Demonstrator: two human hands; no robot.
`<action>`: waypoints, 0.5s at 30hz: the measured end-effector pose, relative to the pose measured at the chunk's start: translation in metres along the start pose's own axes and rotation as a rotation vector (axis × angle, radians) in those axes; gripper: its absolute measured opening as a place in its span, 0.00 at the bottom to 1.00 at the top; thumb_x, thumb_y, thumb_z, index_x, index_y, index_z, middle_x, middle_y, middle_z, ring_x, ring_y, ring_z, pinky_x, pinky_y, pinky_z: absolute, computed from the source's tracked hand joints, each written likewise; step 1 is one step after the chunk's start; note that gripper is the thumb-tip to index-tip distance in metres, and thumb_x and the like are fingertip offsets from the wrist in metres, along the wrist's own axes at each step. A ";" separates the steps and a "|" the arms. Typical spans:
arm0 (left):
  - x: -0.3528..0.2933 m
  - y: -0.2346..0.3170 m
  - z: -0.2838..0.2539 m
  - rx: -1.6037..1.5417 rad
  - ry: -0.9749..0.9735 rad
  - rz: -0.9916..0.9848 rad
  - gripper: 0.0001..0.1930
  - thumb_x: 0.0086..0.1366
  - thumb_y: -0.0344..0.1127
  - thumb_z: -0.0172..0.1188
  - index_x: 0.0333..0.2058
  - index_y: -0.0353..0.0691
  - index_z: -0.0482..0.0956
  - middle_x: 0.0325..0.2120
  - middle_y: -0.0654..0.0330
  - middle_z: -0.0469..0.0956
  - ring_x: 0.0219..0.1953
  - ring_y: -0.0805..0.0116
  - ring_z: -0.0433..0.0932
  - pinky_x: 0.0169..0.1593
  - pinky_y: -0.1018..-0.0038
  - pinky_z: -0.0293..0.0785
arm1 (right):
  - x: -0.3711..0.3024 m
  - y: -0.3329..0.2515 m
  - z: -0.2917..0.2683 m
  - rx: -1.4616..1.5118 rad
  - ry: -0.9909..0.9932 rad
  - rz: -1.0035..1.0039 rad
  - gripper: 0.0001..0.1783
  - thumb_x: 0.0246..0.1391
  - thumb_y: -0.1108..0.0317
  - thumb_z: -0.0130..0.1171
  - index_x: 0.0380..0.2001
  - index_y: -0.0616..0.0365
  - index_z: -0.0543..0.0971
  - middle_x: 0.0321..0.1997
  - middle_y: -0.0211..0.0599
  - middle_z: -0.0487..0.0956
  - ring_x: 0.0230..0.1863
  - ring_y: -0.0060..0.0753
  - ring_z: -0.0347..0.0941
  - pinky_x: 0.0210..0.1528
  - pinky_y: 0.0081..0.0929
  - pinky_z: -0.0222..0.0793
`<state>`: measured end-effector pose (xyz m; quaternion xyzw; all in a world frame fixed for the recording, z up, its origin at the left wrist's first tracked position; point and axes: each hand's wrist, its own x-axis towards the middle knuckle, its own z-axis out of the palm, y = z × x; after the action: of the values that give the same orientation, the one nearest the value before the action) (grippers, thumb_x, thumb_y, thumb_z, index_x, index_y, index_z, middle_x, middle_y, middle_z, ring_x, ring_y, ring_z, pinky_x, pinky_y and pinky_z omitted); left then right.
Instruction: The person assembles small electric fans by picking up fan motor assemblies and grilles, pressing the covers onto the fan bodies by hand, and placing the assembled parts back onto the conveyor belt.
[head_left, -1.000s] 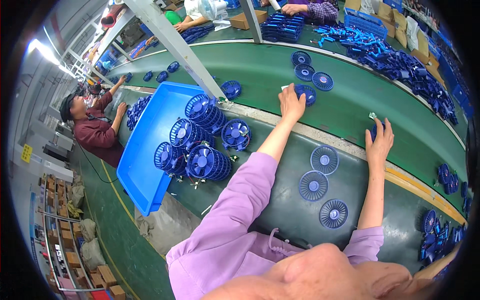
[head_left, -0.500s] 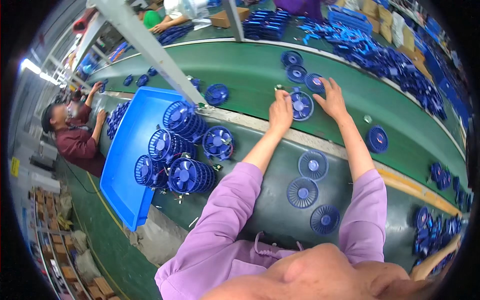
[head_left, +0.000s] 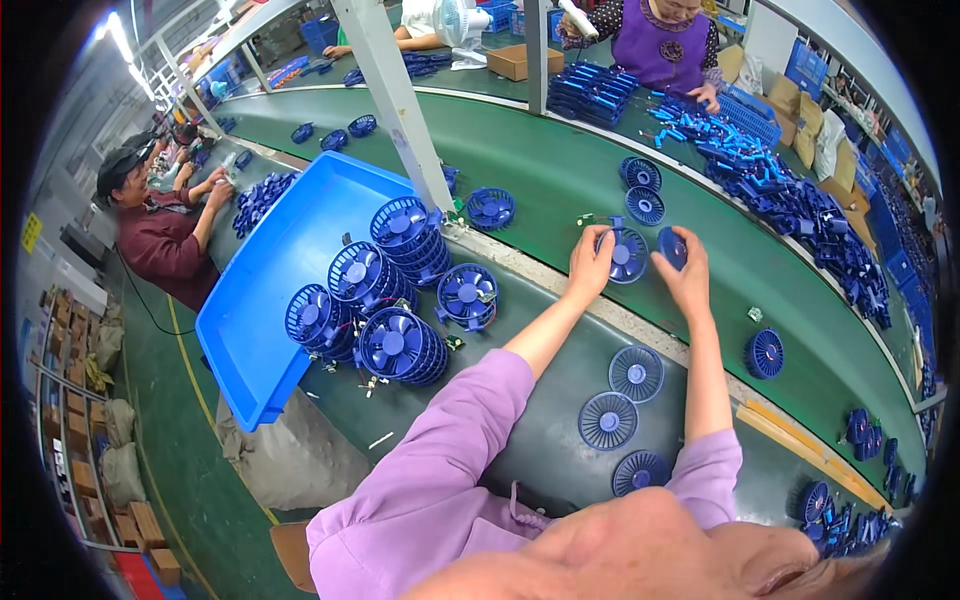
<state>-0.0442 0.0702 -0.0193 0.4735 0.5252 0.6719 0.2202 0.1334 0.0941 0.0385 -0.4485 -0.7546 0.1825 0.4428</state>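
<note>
Over the near edge of the green belt, my left hand [head_left: 590, 264] grips the left side of a small blue fan housing [head_left: 628, 257], its fingers curled round the rim. A wire with a small circuit board sticks out behind it. Just to the right, my right hand [head_left: 688, 280] holds a round blue grille cover [head_left: 673, 248], tilted on edge between thumb and fingers. Cover and housing are close but apart. Nearer to me on the dark table lie loose round grilles: one grille [head_left: 636, 373], a second grille [head_left: 608, 420] and a third grille [head_left: 640, 472], partly hidden by my sleeve.
Stacked fan housings [head_left: 402, 345] stand on the left beside a blue tray [head_left: 255, 345]. A grey post [head_left: 395, 100] rises behind them. More fan parts [head_left: 765, 353] sit along the green belt [head_left: 540, 150]. One co-worker [head_left: 165, 225] works at left, another [head_left: 670, 50] across the belt.
My right hand, open beside a cover on the belt before, now holds a cover tilted up. My left hand has closed round the housing's side. The whole view has shifted.
</note>
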 end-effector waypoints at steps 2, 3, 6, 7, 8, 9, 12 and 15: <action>-0.013 0.004 0.005 -0.143 -0.048 -0.125 0.14 0.68 0.42 0.53 0.42 0.35 0.72 0.34 0.58 0.77 0.37 0.71 0.74 0.43 0.73 0.71 | -0.022 -0.029 -0.003 0.005 0.028 -0.157 0.33 0.36 0.66 0.70 0.51 0.54 0.73 0.55 0.48 0.70 0.56 0.50 0.65 0.58 0.39 0.62; -0.022 0.003 0.007 -0.405 -0.102 -0.259 0.14 0.69 0.43 0.52 0.42 0.37 0.72 0.35 0.61 0.76 0.38 0.74 0.73 0.43 0.75 0.70 | -0.034 -0.041 -0.001 -0.020 0.012 -0.172 0.35 0.36 0.65 0.70 0.53 0.52 0.73 0.58 0.49 0.68 0.58 0.53 0.63 0.60 0.41 0.61; -0.049 0.030 0.012 -1.022 -0.274 -0.648 0.20 0.70 0.51 0.48 0.50 0.41 0.71 0.41 0.61 0.76 0.45 0.71 0.76 0.48 0.71 0.75 | -0.058 -0.066 -0.009 -0.104 -0.080 -0.272 0.37 0.34 0.61 0.71 0.54 0.48 0.73 0.60 0.48 0.65 0.60 0.55 0.59 0.61 0.45 0.59; -0.057 0.050 0.015 -1.126 -0.303 -0.747 0.25 0.70 0.56 0.43 0.54 0.41 0.69 0.46 0.57 0.75 0.49 0.66 0.76 0.51 0.66 0.75 | -0.065 -0.071 -0.018 -0.152 -0.111 -0.276 0.37 0.34 0.61 0.72 0.54 0.45 0.73 0.61 0.48 0.64 0.61 0.55 0.59 0.61 0.45 0.59; -0.064 0.060 0.013 -1.162 -0.305 -0.793 0.27 0.69 0.58 0.43 0.55 0.42 0.68 0.49 0.54 0.74 0.50 0.60 0.75 0.53 0.63 0.74 | -0.069 -0.075 -0.021 -0.181 -0.150 -0.279 0.36 0.36 0.57 0.71 0.54 0.44 0.73 0.61 0.47 0.63 0.61 0.54 0.58 0.61 0.46 0.58; -0.069 0.066 0.008 -1.214 -0.318 -0.849 0.28 0.69 0.58 0.42 0.55 0.42 0.68 0.50 0.54 0.74 0.51 0.60 0.75 0.54 0.62 0.73 | -0.072 -0.074 -0.022 -0.186 -0.174 -0.298 0.36 0.37 0.56 0.70 0.55 0.44 0.73 0.62 0.47 0.62 0.62 0.54 0.57 0.61 0.47 0.58; -0.072 0.064 0.000 -1.265 -0.306 -0.907 0.27 0.71 0.56 0.38 0.55 0.42 0.67 0.51 0.54 0.73 0.52 0.59 0.74 0.55 0.60 0.72 | -0.075 -0.073 -0.016 -0.180 -0.218 -0.334 0.34 0.43 0.51 0.65 0.57 0.42 0.71 0.64 0.47 0.61 0.63 0.55 0.56 0.62 0.49 0.57; -0.071 0.060 -0.005 -1.241 -0.266 -0.834 0.25 0.72 0.53 0.36 0.55 0.41 0.67 0.52 0.54 0.72 0.52 0.60 0.74 0.56 0.61 0.71 | -0.075 -0.080 -0.015 -0.127 -0.225 -0.304 0.32 0.48 0.51 0.60 0.58 0.44 0.70 0.64 0.49 0.60 0.64 0.55 0.56 0.64 0.48 0.54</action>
<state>-0.0043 -0.0095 0.0073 0.1020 0.1555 0.6426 0.7433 0.1200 -0.0132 0.0632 -0.3331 -0.8684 0.1147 0.3489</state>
